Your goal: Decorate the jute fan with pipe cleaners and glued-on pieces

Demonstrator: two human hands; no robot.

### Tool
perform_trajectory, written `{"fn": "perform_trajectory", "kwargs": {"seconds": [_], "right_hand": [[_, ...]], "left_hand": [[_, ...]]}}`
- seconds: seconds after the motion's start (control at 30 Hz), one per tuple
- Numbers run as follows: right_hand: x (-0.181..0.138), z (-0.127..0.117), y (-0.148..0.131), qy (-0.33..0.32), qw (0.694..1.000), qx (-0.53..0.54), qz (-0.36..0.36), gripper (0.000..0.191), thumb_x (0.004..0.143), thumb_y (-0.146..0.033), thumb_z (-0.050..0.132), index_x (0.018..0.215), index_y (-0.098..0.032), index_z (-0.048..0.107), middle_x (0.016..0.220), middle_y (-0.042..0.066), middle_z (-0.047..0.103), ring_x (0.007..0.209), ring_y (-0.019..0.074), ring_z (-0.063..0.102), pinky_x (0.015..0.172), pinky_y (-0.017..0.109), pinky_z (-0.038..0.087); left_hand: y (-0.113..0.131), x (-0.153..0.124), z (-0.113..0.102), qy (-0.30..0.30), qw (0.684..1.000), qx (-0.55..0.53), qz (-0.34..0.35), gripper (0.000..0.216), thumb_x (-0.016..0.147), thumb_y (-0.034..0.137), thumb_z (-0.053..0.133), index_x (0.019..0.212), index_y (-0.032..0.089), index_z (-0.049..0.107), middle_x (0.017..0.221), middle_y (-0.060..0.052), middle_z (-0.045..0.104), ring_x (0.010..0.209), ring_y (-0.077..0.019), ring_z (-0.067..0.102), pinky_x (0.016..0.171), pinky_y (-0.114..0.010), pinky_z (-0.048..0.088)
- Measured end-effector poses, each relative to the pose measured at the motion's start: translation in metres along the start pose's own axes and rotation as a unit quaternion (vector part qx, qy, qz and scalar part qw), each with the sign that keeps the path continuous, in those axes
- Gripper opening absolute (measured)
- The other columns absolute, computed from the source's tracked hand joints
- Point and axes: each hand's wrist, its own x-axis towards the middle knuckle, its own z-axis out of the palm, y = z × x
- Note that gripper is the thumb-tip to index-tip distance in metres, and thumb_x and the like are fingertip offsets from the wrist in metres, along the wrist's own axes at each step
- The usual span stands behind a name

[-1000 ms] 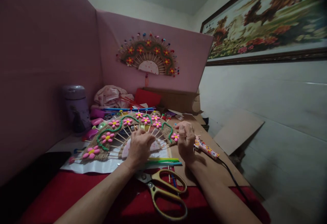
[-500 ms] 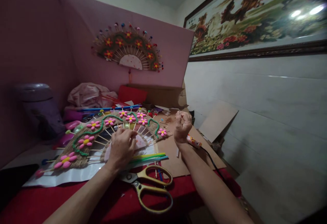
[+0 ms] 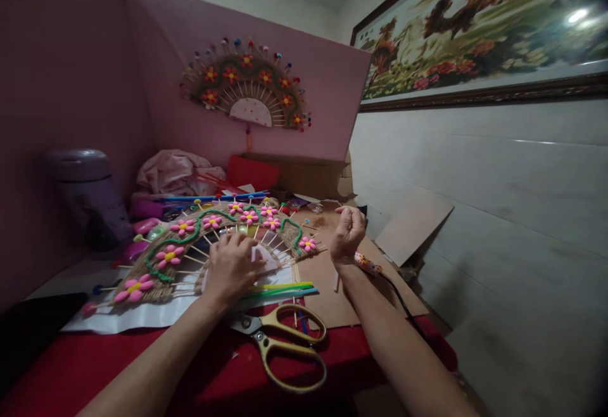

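A half-round fan craft (image 3: 190, 249) of wooden sticks, jute, a green cord and pink flowers lies on a white sheet (image 3: 142, 315). My left hand (image 3: 230, 268) rests palm down on its pale centre, fingers pressing flat on the sticks. My right hand (image 3: 348, 232) is raised just right of the fan's edge, fingers curled in a pinch; what they hold, if anything, is too small to make out. A patterned glue gun (image 3: 368, 263) lies under my right wrist on brown cardboard (image 3: 327, 290).
Yellow-handled scissors (image 3: 285, 341) lie on the red cloth (image 3: 118, 360) in front. Green and blue sticks (image 3: 285, 289) sit by the fan. A purple flask (image 3: 90, 198), pink cloth (image 3: 175, 173) and a box crowd the back. A finished fan (image 3: 249, 90) hangs on the pink board.
My right hand lifted off the fan's right edge and the glue gun, rising with fingers curled. My left hand stayed on the fan's centre. The view swung a little.
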Motion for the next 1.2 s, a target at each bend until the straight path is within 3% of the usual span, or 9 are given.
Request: {"fn": "perform_trajectory", "kwargs": {"seconds": [0.27,0.6,0.87,1.2], "right_hand": [[-0.003,0.001,-0.002,-0.022,1.0,0.02,0.003,0.029,0.091,-0.03,0.036,0.071,-0.019,0.055,0.074,0.004,0.057,0.077,0.0186,0.05,0.075,0.033,0.038],[-0.007,0.003,-0.003,-0.049,0.999,0.016,-0.014,0.029,0.091,-0.029,0.036,0.071,-0.019,0.055,0.072,0.004,0.057,0.075,0.0184,0.051,0.073,0.032,0.039],[-0.008,0.002,-0.006,-0.065,0.997,0.021,-0.023,0.028,0.091,-0.026,0.037,0.07,-0.019,0.054,0.072,0.004,0.057,0.075,0.0188,0.05,0.073,0.032,0.038],[-0.01,0.002,-0.006,-0.082,0.996,0.022,-0.04,0.028,0.091,-0.026,0.038,0.069,-0.019,0.053,0.07,0.003,0.056,0.074,0.0179,0.05,0.073,0.032,0.038]], "left_hand": [[0.005,-0.003,-0.001,-0.039,0.996,0.08,0.019,0.036,0.073,0.028,0.056,0.108,0.024,0.058,0.114,-0.011,0.057,0.103,-0.0322,0.045,0.079,-0.044,0.034],[0.006,-0.005,0.0,-0.064,0.993,0.1,0.014,0.036,0.072,0.024,0.051,0.107,0.023,0.057,0.111,-0.015,0.055,0.102,-0.0358,0.046,0.076,-0.048,0.036],[0.0,0.0,-0.001,-0.094,0.992,0.075,0.044,0.061,0.062,0.016,0.052,0.123,0.025,0.049,0.116,-0.017,0.052,0.103,-0.0364,0.048,0.078,-0.048,0.037],[0.002,-0.001,-0.01,-0.097,0.991,0.084,0.048,0.05,0.066,0.018,0.05,0.115,0.025,0.053,0.114,-0.015,0.052,0.1,-0.0332,0.047,0.076,-0.044,0.036]]}}
